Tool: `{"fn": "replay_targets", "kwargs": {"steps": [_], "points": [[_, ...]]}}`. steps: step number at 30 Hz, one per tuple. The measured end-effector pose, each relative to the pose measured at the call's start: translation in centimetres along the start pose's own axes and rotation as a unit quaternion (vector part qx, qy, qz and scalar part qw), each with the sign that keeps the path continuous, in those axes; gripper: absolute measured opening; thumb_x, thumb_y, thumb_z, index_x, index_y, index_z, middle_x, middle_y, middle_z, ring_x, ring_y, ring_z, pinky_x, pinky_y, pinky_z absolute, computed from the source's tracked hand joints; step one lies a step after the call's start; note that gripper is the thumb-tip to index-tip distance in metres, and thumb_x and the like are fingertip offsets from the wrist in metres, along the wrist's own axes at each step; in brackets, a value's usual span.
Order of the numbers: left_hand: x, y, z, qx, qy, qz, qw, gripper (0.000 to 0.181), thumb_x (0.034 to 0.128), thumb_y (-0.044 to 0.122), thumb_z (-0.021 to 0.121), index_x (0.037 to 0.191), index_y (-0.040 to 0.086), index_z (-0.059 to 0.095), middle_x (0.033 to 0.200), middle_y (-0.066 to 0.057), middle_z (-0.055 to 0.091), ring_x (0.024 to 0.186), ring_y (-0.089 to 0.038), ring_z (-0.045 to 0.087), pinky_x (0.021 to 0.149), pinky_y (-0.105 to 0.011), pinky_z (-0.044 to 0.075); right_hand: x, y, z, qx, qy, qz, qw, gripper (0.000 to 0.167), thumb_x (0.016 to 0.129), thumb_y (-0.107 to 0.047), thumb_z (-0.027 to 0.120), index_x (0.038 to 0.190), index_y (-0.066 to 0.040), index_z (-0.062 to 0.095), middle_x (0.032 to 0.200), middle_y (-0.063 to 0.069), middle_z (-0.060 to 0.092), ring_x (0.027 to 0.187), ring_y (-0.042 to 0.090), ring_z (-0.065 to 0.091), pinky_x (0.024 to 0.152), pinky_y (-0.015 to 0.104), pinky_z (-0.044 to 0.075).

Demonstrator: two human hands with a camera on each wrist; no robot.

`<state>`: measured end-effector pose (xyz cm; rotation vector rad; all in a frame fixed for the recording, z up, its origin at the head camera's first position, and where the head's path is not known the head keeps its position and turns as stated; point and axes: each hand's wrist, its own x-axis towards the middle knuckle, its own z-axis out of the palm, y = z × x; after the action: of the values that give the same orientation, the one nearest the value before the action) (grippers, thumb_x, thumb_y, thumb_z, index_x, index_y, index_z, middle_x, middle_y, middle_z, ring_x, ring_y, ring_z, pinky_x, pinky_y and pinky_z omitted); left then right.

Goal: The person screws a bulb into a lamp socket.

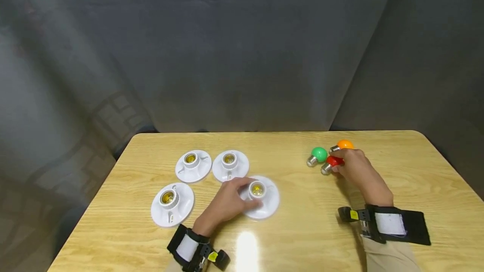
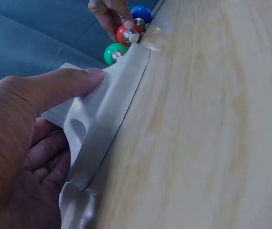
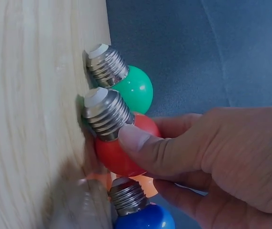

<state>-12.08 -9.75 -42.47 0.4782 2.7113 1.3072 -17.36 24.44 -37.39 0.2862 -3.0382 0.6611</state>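
Four-fingers-and-thumb grip aside, my left hand (image 1: 231, 200) holds a white round lamp holder (image 1: 270, 198) by its raised socket, the base flat on the table. The left wrist view shows the thumb on top of that lamp holder (image 2: 95, 112). At the right, my right hand (image 1: 357, 171) pinches a red light bulb (image 1: 333, 162) between thumb and fingers. Its metal screw base points left, close to the tabletop. Beside it lie a green bulb (image 1: 319, 154) and an orange bulb (image 1: 345, 144). A blue bulb (image 3: 147, 219) shows in both wrist views; the hand hides it in the head view.
Several lamp holders sit on the left of the wooden table (image 1: 302, 238): one at the back left (image 1: 202, 169), a lamp holder (image 1: 242, 165) beside it, and a nearer lamp holder (image 1: 185, 205). Behind the table hangs a dark grey curtain (image 1: 242, 53).
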Motion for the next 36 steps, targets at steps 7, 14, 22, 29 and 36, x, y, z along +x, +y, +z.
{"fn": "replay_targets", "kwargs": {"steps": [7,14,22,29,36], "points": [[0.0,-0.7,0.4,-0.027,0.012,0.006,0.9995,0.057,0.0678,0.042,0.085,0.118,0.019,0.069,0.116,-0.001,0.071,0.111,-0.02,0.063,0.102,-0.046,0.046,-0.2,0.2,-0.1,0.015,-0.006,0.022,0.9996,0.045,0.077,-0.002,0.077,0.12,0.008,0.064,0.115,0.039,0.06,0.097,0.051,0.056,0.087,0.062,0.049],[-0.1,-1.2,0.3,-0.026,0.025,0.001,0.9993,0.058,0.0663,0.044,0.085,0.118,0.023,0.069,0.114,0.0,0.071,0.107,-0.018,0.063,0.1,-0.045,0.046,-0.1,0.2,0.0,0.033,-0.005,0.032,0.9989,0.048,0.08,-0.006,0.076,0.124,0.005,0.062,0.119,0.037,0.06,0.1,0.049,0.057,0.091,0.062,0.048],[-0.2,-1.4,0.5,-0.029,0.037,-0.001,0.9989,0.058,0.0659,0.042,0.086,0.118,0.022,0.069,0.116,0.002,0.07,0.108,-0.016,0.061,0.102,-0.044,0.045,0.1,0.0,-0.4,0.038,-0.012,0.042,0.9983,0.049,0.079,-0.006,0.077,0.125,0.005,0.062,0.119,0.037,0.059,0.1,0.046,0.057,0.089,0.061,0.049],[-0.1,-1.5,1.0,-0.029,0.037,0.01,0.9989,0.058,0.0672,0.043,0.085,0.119,0.023,0.069,0.116,0.004,0.069,0.108,-0.014,0.061,0.101,-0.043,0.046,-0.2,0.1,-0.5,0.043,-0.026,0.032,0.9983,0.05,0.077,-0.004,0.079,0.122,0.007,0.061,0.114,0.036,0.061,0.096,0.044,0.059,0.085,0.057,0.052],[0.0,-1.8,1.2,-0.033,0.034,0.026,0.9985,0.056,0.0689,0.042,0.084,0.12,0.024,0.068,0.121,0.006,0.067,0.112,-0.012,0.059,0.105,-0.044,0.044,0.0,-0.5,-0.8,0.058,-0.016,0.008,0.9982,0.049,0.079,-0.007,0.078,0.121,0.01,0.06,0.113,0.033,0.063,0.094,0.04,0.061,0.081,0.051,0.054]]}}
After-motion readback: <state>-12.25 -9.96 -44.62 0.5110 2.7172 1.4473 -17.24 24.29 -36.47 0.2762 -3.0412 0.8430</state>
